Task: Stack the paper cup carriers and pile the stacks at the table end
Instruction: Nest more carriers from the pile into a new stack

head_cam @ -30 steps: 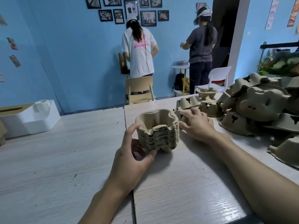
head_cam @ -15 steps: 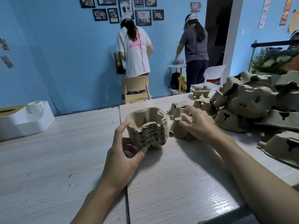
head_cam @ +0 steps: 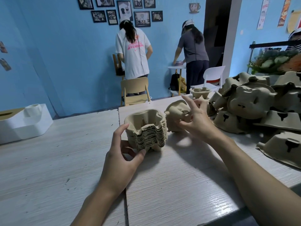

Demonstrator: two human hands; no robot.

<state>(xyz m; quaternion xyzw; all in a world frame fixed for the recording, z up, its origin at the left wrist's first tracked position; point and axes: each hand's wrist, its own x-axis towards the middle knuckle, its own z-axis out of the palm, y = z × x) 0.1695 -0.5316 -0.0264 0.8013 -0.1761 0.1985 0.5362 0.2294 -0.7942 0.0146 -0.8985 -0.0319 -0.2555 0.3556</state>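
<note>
The left hand (head_cam: 121,154) curls thumb and fingers round the stack of nested carriers (head_cam: 146,129) standing on the bench (head_cam: 171,185), while the right hand (head_cam: 195,118), index finger raised, pinches a single tilted carrier (head_cam: 175,116) just beside it.

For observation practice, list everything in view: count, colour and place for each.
carrier stack: one, tan, table middle
loose carrier: one, tan, tilted right of stack
upright carrier: one, tan, far edge
carrier heap: many, tan, table's right side
table: one, whitish
white container: one, table's left
chairs: two, tan and white, beyond table
people: two, by blue wall
framed pictures: several, black, on wall
left hand: grips carrier stack
right hand: pinches loose carrier
</note>
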